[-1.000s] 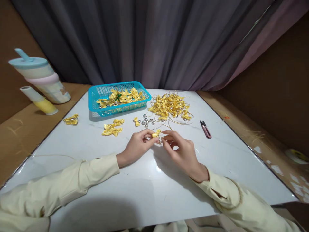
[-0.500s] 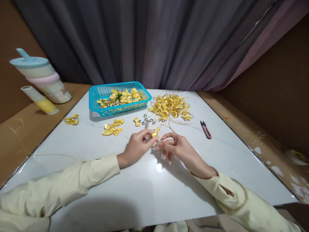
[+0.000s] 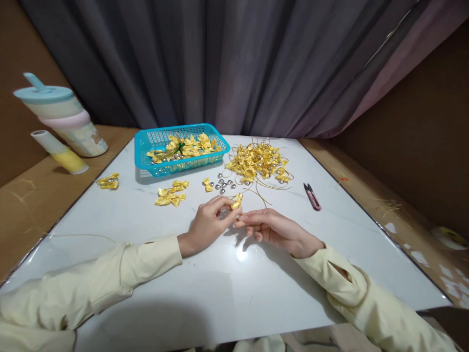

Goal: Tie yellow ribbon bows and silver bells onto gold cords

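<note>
My left hand pinches a small yellow ribbon bow between thumb and fingertips just above the white tabletop. My right hand lies low beside it, fingers stretched toward the bow, its fingertips meeting the left hand's under the bow. A thin gold cord runs from the bow toward a heap of yellow bows with gold cords. Whether the right fingers grip the cord or the bow is unclear.
A blue basket holds more bows. Loose bows and silver beads lie behind my hands. Pink snips rest at the right. A lidded cup and a roll stand far left; another bow lies nearby.
My right hand has turned palm down and sunk flat toward the table, its wrist swinging right. The left hand has kept the bow in nearly the same place.
</note>
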A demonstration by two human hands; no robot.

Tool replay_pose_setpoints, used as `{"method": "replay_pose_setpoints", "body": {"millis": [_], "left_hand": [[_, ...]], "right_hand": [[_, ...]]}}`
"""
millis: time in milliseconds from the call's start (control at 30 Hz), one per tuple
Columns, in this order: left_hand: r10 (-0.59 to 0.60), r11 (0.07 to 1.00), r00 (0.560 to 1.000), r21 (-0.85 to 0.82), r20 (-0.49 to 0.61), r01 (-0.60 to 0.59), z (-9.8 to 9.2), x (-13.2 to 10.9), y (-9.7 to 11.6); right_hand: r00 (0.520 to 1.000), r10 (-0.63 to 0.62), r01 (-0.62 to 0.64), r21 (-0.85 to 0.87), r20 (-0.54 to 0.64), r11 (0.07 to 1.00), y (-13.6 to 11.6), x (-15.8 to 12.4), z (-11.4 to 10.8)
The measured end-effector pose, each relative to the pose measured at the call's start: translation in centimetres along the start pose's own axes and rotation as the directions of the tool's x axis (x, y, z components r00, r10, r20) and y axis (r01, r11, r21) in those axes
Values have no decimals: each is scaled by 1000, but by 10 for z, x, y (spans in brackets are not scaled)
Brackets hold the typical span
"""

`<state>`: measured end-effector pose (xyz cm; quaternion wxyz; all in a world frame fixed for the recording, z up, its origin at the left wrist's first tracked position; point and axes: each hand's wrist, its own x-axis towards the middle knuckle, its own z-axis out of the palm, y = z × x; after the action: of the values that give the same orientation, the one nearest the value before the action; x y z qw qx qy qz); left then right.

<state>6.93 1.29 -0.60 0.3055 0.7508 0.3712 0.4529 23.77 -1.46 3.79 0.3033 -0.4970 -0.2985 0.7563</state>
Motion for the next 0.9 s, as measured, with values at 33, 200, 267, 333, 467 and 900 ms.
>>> {"method": "replay_pose_setpoints", "body": {"millis": [33,200,267,333,467,900], "left_hand": [[4,1000,1000,2,-4,-4,0,0,0],[2,1000,1000,-2,-14,-2,-1,1,2],[-14,1000,1000,-16,-7,14,-1,1,2],[-38,998,999,-45,5,39,0,2,2],[-43,996,999,-80,2,43,1,2,1],[-76,996,997,-44,-7,76,-1,5,3]], "right_hand": [[1000,21,-21,30,-4,999,0,1,-1],[996,88,-85,125,-20,988,3,6,-3],[997,77,-74,129,-17,989,5,7,-3],[999,41,-39,121,-16,992,6,7,-3],[998,-55,57,76,-26,995,8,6,-2],[978,-190,178,-129,-88,976,8,1,7]]}}
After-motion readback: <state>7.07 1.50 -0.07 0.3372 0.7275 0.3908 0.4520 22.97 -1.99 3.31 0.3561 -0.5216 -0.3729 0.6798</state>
